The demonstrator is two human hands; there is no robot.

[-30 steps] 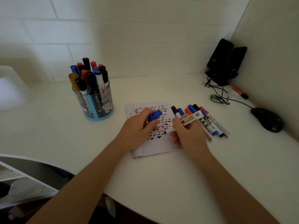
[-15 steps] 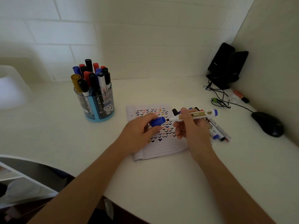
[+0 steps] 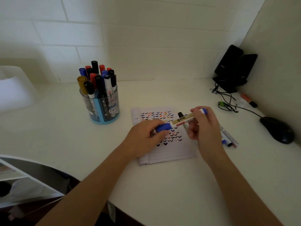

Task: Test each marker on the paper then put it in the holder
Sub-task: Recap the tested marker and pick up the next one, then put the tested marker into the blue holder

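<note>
A blue marker [image 3: 183,120] with a white and gold barrel lies level above the lined paper [image 3: 164,150], which carries rows of coloured tick marks. My right hand [image 3: 203,126] grips the barrel near its rear end. My left hand [image 3: 146,136] pinches the blue cap [image 3: 163,127], which sits over the marker's tip. Behind my right hand lie several loose markers [image 3: 228,137], mostly hidden. The blue transparent holder [image 3: 104,108] stands upright at the left, packed with several capped markers.
A black mouse [image 3: 276,129] lies at the right with its cable running to black speakers [image 3: 234,69] in the corner. An orange marker [image 3: 248,100] rests by the right wall. A white object [image 3: 14,88] stands at far left; the desk's curved edge is near me.
The marker swung from writing on the paper to level, and its tip went into the blue cap that my left hand holds. Both hands came together.
</note>
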